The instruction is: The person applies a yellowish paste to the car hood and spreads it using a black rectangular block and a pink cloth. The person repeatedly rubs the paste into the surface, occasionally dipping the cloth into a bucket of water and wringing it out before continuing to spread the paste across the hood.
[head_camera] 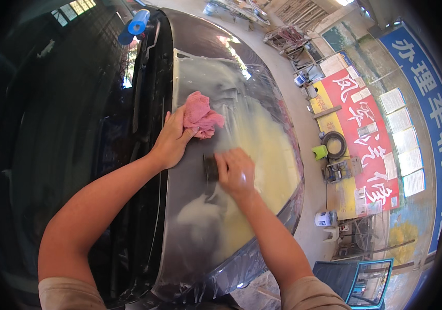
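A dark car hood [190, 232] lies before me, partly covered with a wet, pale yellow and whitish film or filler. My left hand [172, 139] rests near the hood's windshield-side edge and holds a crumpled pink cloth [201, 116]. Below and right of it, my right hand [236, 170] grips a dark block [210, 167], probably a sanding block, against the panel. The block's underside is hidden.
The windshield [70, 116] and black cowl lie to the left, with a blue roll [139, 22] at the top. Beyond the hood are a tire [334, 145], a green container [319, 152], a white bucket [325, 219] and a detached car door [368, 281].
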Demonstrator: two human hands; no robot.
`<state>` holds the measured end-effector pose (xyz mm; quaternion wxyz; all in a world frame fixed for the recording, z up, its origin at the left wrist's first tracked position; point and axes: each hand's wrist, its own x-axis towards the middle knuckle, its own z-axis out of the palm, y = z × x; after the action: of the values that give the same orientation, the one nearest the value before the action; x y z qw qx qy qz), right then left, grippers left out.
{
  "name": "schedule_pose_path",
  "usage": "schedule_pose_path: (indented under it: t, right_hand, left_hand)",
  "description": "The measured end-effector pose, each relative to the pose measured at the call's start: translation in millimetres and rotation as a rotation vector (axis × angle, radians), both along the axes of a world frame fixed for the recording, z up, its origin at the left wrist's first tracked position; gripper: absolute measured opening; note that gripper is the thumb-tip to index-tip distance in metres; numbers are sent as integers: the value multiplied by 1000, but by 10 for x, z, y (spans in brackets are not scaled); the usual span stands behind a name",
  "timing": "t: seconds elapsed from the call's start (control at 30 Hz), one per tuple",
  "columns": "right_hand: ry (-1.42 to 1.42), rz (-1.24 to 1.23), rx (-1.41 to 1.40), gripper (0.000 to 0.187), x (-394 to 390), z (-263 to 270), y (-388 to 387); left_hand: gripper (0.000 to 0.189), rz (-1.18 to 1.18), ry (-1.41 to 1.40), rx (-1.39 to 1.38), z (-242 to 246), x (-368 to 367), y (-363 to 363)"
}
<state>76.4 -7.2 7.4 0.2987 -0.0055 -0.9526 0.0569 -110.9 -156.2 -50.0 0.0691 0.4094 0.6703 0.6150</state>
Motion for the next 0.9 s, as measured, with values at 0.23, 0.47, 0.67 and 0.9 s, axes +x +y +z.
schedule_pose_path:
  t: [0.23,0.47,0.67,0.9]
  right_hand:
    - [5,-67,-41,23,-397,85,140]
    - [-104,50,-113,28,275,135,-255]
    - [-26,1,-102,32,-564,93,272]
    - [-97,36,-130,29,269,56,-168]
  left_hand:
    - [60,-2,-17,1,23,65,33]
    - [67,8,-15,6,-16,-4,-6]
    - [55,-5,-34,41,35,73,85]
    - [68,6,-25,-47,-22,-34,-30]
